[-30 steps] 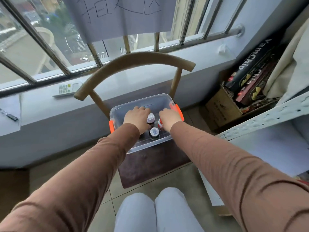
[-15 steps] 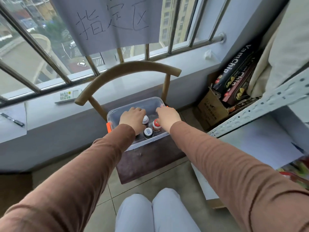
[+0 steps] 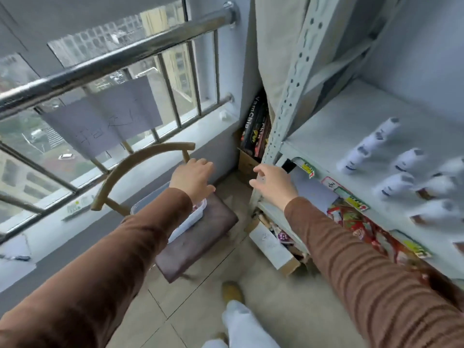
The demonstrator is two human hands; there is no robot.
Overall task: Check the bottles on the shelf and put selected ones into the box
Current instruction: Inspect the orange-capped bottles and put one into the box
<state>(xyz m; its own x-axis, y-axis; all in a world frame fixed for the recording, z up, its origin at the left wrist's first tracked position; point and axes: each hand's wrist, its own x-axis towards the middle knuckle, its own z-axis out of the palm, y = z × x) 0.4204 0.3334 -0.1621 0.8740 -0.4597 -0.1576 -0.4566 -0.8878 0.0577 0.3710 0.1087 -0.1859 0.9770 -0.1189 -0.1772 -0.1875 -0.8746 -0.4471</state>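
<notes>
The clear box [image 3: 192, 218] sits on the chair [image 3: 200, 243] seat, its contents hidden by the left sleeve, while several white bottles [image 3: 404, 163] remain on the shelf [image 3: 334, 136], so picking likely goes on. Both the left hand [image 3: 192, 178] and right hand [image 3: 272, 183] hang loosely spread and empty. A dark carton [image 3: 253, 121] in the corner reads "VamChip"; the paper sign's [image 3: 103, 121] writing is too blurred.

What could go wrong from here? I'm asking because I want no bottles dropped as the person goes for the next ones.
The white bottles on the shelf stand packed close together, so a grab by the right hand may topple neighbours. The clear box sits on the chair seat under the left hand; a sleeve could nudge it.
</notes>
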